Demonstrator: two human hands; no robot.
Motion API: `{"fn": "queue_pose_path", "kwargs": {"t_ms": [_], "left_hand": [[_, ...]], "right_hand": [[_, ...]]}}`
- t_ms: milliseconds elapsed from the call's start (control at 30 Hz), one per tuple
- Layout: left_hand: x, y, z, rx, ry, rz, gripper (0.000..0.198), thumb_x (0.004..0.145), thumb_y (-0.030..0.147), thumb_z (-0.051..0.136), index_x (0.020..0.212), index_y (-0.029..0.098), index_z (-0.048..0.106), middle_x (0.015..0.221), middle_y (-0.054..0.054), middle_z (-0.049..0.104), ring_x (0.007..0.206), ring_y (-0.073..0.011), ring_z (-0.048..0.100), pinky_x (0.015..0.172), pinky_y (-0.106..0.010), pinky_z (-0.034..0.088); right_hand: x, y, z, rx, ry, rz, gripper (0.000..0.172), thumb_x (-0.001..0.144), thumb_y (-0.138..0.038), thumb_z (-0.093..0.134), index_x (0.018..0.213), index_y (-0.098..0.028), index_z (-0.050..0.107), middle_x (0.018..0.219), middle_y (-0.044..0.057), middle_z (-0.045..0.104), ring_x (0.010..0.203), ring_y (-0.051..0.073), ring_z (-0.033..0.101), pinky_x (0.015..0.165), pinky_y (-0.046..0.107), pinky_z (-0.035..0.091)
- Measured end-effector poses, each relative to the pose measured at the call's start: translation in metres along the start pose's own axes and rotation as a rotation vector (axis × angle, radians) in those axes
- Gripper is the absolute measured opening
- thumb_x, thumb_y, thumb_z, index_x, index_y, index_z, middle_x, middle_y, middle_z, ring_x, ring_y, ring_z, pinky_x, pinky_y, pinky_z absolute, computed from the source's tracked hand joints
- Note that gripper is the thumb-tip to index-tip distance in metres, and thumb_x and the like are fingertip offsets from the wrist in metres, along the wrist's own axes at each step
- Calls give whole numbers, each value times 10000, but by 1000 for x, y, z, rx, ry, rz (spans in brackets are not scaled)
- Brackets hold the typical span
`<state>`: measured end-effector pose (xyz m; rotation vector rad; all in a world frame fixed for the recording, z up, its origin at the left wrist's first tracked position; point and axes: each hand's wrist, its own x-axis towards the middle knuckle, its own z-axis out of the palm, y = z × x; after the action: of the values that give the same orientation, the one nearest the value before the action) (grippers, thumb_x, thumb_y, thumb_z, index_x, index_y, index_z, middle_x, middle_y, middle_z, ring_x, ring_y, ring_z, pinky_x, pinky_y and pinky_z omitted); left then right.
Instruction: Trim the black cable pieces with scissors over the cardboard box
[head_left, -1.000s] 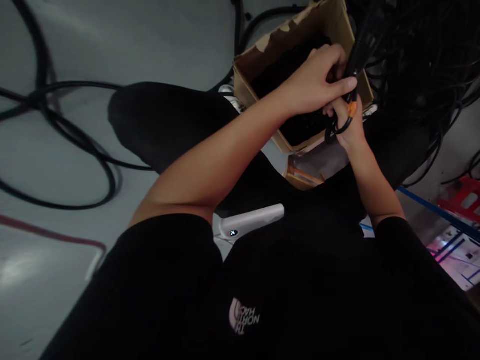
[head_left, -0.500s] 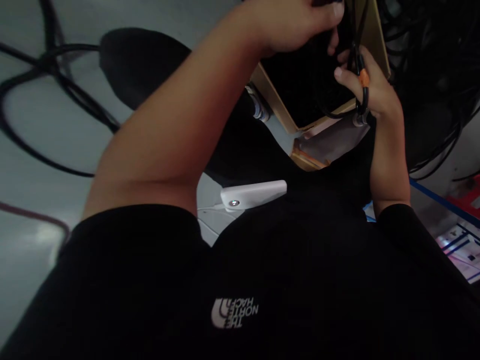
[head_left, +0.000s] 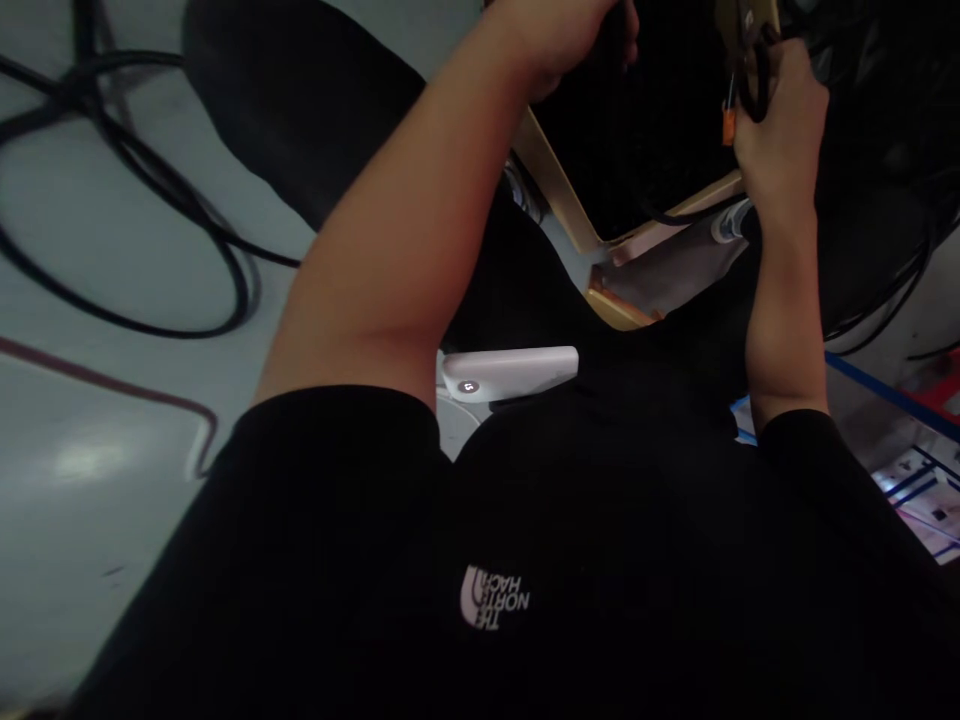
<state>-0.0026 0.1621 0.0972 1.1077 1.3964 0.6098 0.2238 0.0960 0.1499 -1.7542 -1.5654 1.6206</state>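
My right hand (head_left: 780, 110) is closed around a looped black cable (head_left: 754, 75) with an orange tag, held over the right edge of a brown cardboard box (head_left: 562, 190). My left hand (head_left: 570, 30) reaches over the box's dark inside at the top edge of the view; most of its fingers are cut off by the frame. The box holds dark contents that I cannot make out.
Black cables (head_left: 150, 190) loop across the grey floor at the left. A tangle of black cables (head_left: 885, 150) lies at the right. A white device (head_left: 510, 370) with a small light sits at my chest. Blue and red items (head_left: 915, 440) lie at the right edge.
Both hands have risen toward the top of the view. My left hand has come away from the cable and right hand, while my right hand keeps hold of the cable.
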Motion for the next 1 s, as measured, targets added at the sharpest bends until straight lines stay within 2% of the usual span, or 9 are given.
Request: {"fn": "queue_pose_path", "kwargs": {"t_ms": [133, 300, 433, 567, 667, 767, 867, 933, 1000], "left_hand": [[-5, 18, 9, -53, 13, 16, 362, 1476, 176, 419, 1184, 314, 581, 1213, -15, 839, 967, -192, 707, 959, -298, 684], [-9, 40, 7, 62, -62, -5, 319, 1479, 171, 430, 1691, 114, 661, 1373, -78, 814, 1074, -221, 727, 1125, -383, 653], [-10, 40, 6, 93, -28, -30, 464, 1492, 192, 347, 1802, 19, 645, 1305, -98, 796, 943, -197, 628, 1095, -368, 653], [-9, 32, 2, 216, -43, -22, 436, 1479, 272, 427, 1734, 121, 746, 1329, -90, 861, 904, -223, 612, 1060, -402, 653], [-5, 27, -7, 298, -57, -28, 380, 1434, 362, 506, 1574, 235, 836, 1469, -60, 936, 1112, -299, 742, 1134, -448, 659], [-1, 26, -16, 373, -38, -49, 339, 1381, 397, 546, 1412, 259, 854, 1556, -48, 948, 1348, -344, 782, 1292, -481, 629], [0, 23, -19, 378, -37, -69, 350, 1364, 391, 543, 1580, 241, 774, 1594, -60, 940, 1332, -336, 820, 1359, -541, 613], [0, 20, -18, 358, -66, -98, 443, 1360, 404, 546, 1762, 251, 652, 1579, -42, 949, 1231, -318, 840, 1282, -544, 669], [1, 16, -16, 345, -99, -136, 473, 1332, 411, 589, 1787, 284, 622, 1538, -9, 967, 1186, -316, 848, 1182, -523, 719]], "right_hand": [[-3, 9, -20, 41, 78, -48, 490, 1018, -695, 970, 1299, -469, 639, 1149, 82, 844, 1697, 445, 636, 1275, 644, 624], [22, 30, -80, -446, 463, -65, 493, 1024, -421, 916, 1121, -383, 435, 1291, 159, 787, 1428, 539, 751, 1348, 712, 524], [34, 54, -100, -680, 316, -20, 325, 1090, -286, 796, 1074, -353, 479, 1304, 213, 822, 1403, 545, 761, 1416, 829, 464], [45, 75, -103, -464, 245, -65, 481, 964, -332, 976, 1013, -364, 499, 1159, 154, 847, 1454, 493, 746, 1420, 760, 536], [52, 77, -100, -367, 326, -69, 602, 896, -222, 1024, 1034, -359, 455, 1127, 122, 836, 1482, 473, 761, 1377, 687, 584], [57, 75, -93, -353, 347, -32, 578, 886, -112, 962, 1021, -341, 448, 1097, 110, 806, 1502, 499, 783, 1380, 689, 578], [61, 79, -83, -290, 276, -12, 480, 894, -134, 974, 959, -324, 539, 1055, 116, 797, 1552, 528, 772, 1379, 685, 599], [64, 83, -77, -240, 232, 6, 464, 886, -160, 1012, 932, -322, 579, 1061, 127, 804, 1564, 531, 765, 1342, 663, 639], [66, 86, -71, -200, 218, 26, 483, 886, -190, 1043, 951, -323, 583, 1102, 125, 812, 1545, 517, 772, 1280, 641, 678]]}}
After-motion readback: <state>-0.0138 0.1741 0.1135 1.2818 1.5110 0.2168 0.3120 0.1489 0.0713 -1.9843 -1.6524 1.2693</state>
